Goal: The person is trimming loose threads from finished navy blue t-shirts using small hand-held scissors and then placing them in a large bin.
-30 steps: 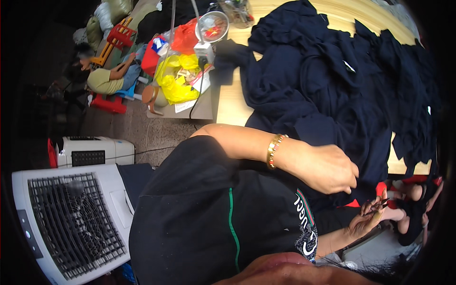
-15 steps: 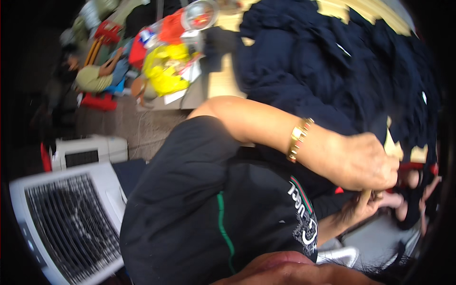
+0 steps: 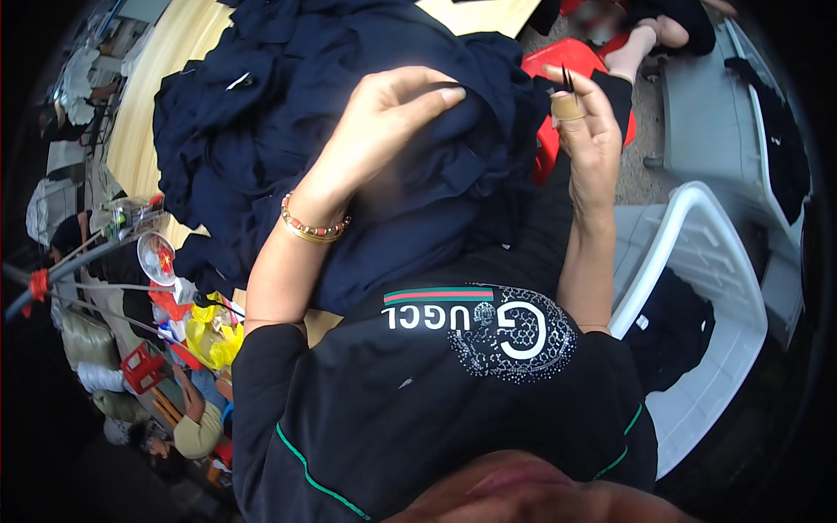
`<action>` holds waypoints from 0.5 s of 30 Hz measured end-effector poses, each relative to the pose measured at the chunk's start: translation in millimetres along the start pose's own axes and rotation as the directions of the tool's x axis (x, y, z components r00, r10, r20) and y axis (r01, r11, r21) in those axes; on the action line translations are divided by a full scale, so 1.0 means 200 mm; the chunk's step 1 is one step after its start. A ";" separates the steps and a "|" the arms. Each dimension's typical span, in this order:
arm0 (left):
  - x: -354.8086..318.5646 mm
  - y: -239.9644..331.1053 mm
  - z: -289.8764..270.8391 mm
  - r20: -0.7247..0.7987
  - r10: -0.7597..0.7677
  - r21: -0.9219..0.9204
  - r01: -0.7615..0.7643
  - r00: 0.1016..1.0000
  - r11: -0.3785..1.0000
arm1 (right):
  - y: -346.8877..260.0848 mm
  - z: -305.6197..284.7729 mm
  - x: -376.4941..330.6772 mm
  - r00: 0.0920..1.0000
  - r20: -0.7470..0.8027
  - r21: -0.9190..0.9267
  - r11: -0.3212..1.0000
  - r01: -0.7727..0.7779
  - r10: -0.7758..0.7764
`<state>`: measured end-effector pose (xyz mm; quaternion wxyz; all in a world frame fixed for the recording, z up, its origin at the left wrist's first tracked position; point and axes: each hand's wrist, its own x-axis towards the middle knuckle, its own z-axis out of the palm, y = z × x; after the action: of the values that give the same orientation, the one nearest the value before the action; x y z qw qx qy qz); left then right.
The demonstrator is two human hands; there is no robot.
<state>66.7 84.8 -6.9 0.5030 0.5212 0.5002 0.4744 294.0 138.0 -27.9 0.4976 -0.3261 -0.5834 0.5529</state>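
Observation:
A large heap of navy cloth [image 3: 261, 113] lies in front of me, spread over a light wooden table and down toward my lap. My left hand [image 3: 384, 118], a bracelet on its wrist, pinches an edge of this cloth between thumb and fingers. To the right, my right hand [image 3: 593, 131] is raised, with a tan covering around its thumb. Its fingers close on a small black two-pointed tool [image 3: 568, 80], like tweezers or thread snips; the rest of it is hidden in the hand. The tool's tips point up, apart from the cloth.
The wooden table [image 3: 187, 70] shows at the left. A red plastic stool [image 3: 571, 57] is behind my right hand. At right stands a white plastic basket [image 3: 693, 209] with dark cloth inside, by a grey bin [image 3: 711, 122]. A yellow bag [image 3: 209, 336] and a seated person are at the left.
The view has swung round to the right. My hands, close together before, are now apart: the left pinches the navy cloth, and the right shows the black tool.

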 end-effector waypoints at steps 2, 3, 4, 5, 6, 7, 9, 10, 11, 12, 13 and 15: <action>0.01 -0.01 0.01 0.006 -0.046 -0.026 0.046 0.999 0.999 | -0.04 0.02 -0.02 0.989 -0.004 -0.096 0.985 0.146 -0.147; 0.01 -0.03 0.01 0.003 -0.053 -0.073 0.053 0.999 0.996 | -0.11 0.06 -0.03 0.982 -0.035 -0.122 0.976 0.182 -0.188; 0.02 -0.04 0.01 -0.004 -0.061 -0.118 0.060 0.998 0.991 | -0.14 0.08 -0.05 0.972 0.010 -0.217 0.949 0.230 -0.233; 0.03 -0.05 0.01 -0.007 -0.059 -0.113 0.058 0.998 0.992 | -0.15 0.09 -0.07 0.960 0.063 -0.306 0.911 0.278 -0.272; 0.03 -0.04 0.02 -0.001 -0.067 -0.113 0.066 0.998 0.991 | -0.16 0.14 -0.07 0.950 0.087 -0.287 0.906 0.313 -0.300; 0.03 -0.02 0.02 0.004 -0.094 -0.146 0.094 0.996 0.985 | -0.13 0.17 -0.06 0.943 0.134 -0.328 0.884 0.332 -0.304; 0.02 -0.03 0.02 0.005 -0.091 -0.197 0.091 0.996 0.976 | -0.04 0.18 -0.04 0.977 0.123 -0.503 0.838 0.212 -0.174; 0.01 -0.04 0.01 0.002 -0.060 -0.216 0.059 0.998 0.975 | 0.01 0.18 -0.03 0.994 0.086 -0.402 0.911 0.096 -0.066; 0.00 -0.02 0.00 0.003 -0.068 -0.195 0.067 0.998 0.978 | 0.08 0.15 -0.03 0.997 0.070 -0.302 0.953 0.009 0.013; 0.00 -0.01 -0.03 -0.016 -0.081 -0.171 0.077 0.997 0.982 | 0.11 0.13 -0.01 0.994 0.098 -0.174 0.985 -0.020 0.037; -0.01 -0.01 -0.05 -0.035 -0.095 -0.147 0.089 0.995 0.985 | 0.12 0.11 0.00 0.991 0.095 -0.074 0.993 -0.087 0.094; -0.03 0.05 -0.08 -0.013 -0.086 -0.066 0.085 0.996 0.994 | 0.09 0.04 -0.01 0.963 0.176 0.198 0.951 -0.237 0.203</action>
<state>51.5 78.8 2.9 0.5357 0.4790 0.5101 0.4726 284.5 137.3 -45.0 0.4188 -0.2893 -0.5160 0.6890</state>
